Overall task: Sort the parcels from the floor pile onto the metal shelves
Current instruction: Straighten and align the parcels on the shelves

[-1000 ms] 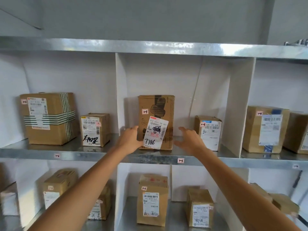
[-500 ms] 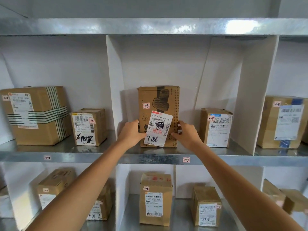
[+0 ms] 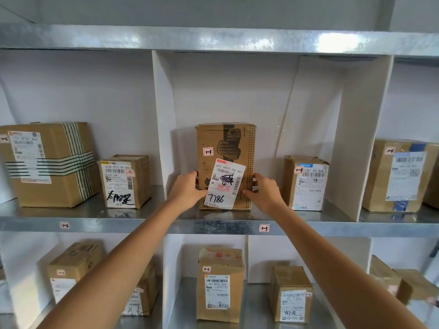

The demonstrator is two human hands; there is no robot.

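Note:
A tall brown cardboard parcel stands upright on the middle metal shelf, in the bay tagged 1-3. Its white label, handwritten 7786, faces me. My left hand presses on its lower left edge and my right hand on its lower right edge, so both hands grip the box near its base. The floor pile is out of view.
A smaller parcel shares the bay on the right. White dividers wall the bay. The left bay holds a big taped box and a small box. More parcels sit on the lower shelf and at far right.
My right hand closed in from open air onto the parcel's right side; both hands now clasp it. The view came closer and the box sits a little deeper on the shelf.

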